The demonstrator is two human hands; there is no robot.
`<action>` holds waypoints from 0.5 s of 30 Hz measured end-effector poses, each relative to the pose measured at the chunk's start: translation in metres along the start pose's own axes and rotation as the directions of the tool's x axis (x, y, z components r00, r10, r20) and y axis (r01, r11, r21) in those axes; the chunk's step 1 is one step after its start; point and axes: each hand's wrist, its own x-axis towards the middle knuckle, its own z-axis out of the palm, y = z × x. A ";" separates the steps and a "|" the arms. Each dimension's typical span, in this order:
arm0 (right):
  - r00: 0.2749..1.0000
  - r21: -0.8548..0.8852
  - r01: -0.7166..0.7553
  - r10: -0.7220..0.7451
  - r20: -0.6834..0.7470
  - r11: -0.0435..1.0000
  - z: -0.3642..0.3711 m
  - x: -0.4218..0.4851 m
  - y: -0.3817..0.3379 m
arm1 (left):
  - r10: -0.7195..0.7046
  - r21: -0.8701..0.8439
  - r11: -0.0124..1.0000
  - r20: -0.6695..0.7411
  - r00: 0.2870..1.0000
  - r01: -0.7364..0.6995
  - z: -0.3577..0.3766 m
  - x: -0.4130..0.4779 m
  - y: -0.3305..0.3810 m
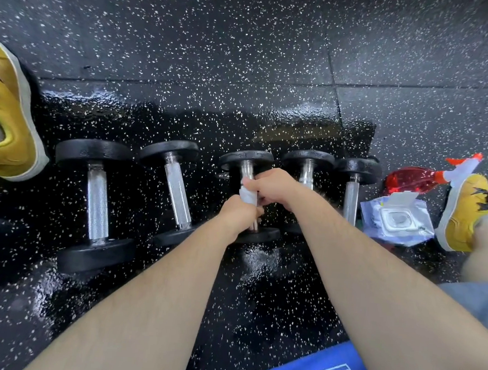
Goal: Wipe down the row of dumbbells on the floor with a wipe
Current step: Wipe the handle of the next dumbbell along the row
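1. Five dumbbells (97, 203) lie side by side on the speckled floor (246, 55). The row runs left to right in front of the person. Each handle points away from the person, near end to far end.
2. Both hands are on the middle dumbbell (248, 167). It rests on the floor, with two dumbbells on each side.
3. The white wipe (248, 196) is wrapped around the handle at about mid-length, between the two hands.
4. The right hand (276, 187) grips the wipe. Its fingers are curled over from the right and the thumb presses the wipe's upper edge.
5. The left hand (239, 213) is curled around the bare handle just below the wipe, toward the near weight. Whether it also pinches the wipe's lower edge cannot be told.
6. The key relation is that the wipe sits on the handle's long axis, with bare metal showing beyond it toward the far weight. A stroke should therefore probably run along that axis, away from the person, while the left hand stops the dumbbell from rolling.
7. The right arm is nearer the two dumbbells on the right and the left arm is nearer the two on the left. Which of these are already wiped cannot be judged.
8. A pack of wipes (396, 218) lies just right of the row, beside a red spray bottle (416, 179).
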 end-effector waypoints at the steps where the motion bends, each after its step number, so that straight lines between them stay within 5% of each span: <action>1: 1.000 -0.064 0.009 -0.010 -0.017 0.998 0.001 0.000 0.000 | 0.011 -0.011 1.000 0.035 0.999 -0.010 -0.002 0.000 0.000; 8: 0.997 -0.496 -0.013 -0.026 -0.073 0.868 0.001 0.003 -0.012 | 0.086 0.128 0.988 -0.005 0.996 -0.085 -0.006 0.005 -0.006; 15: 0.991 -0.547 -0.073 0.001 -0.130 0.834 0.004 -0.010 -0.012 | 0.102 0.329 0.943 -0.166 0.981 -0.042 0.004 0.002 -0.003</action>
